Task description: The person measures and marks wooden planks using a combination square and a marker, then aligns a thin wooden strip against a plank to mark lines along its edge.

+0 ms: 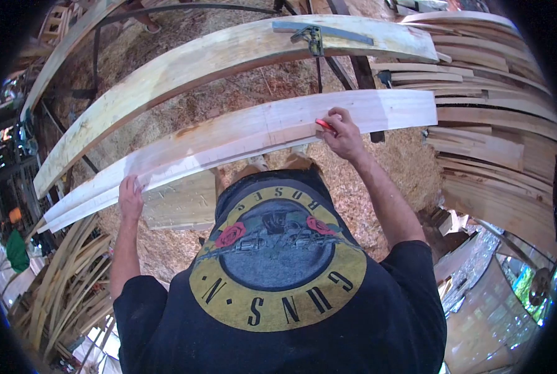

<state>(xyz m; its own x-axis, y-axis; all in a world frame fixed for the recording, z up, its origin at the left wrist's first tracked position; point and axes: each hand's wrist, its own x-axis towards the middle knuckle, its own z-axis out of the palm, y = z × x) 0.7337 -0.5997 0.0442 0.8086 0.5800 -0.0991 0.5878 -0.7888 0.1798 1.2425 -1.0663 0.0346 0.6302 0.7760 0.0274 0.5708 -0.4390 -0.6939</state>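
A long, pale plank (228,130) crosses in front of me, its right end wide and square. Along its near side runs a narrow light strip (194,163) with small marks on it. My left hand (131,198) grips the strip's near edge toward the left end, fingertips on top and the underside of the grip hidden. My right hand (342,134) is closed around a small, bright red object (323,124), held just over the plank right of centre. Its exact kind is mostly covered by the fingers.
Beyond lies a second curved plank (185,71), bearing a metal square (328,34). Stacked boards (490,118) fill the right side, and curved offcuts (60,280) lean at lower left. Dark metal supports (361,71) stand under the planks. Sawdust (353,184) covers the ground.
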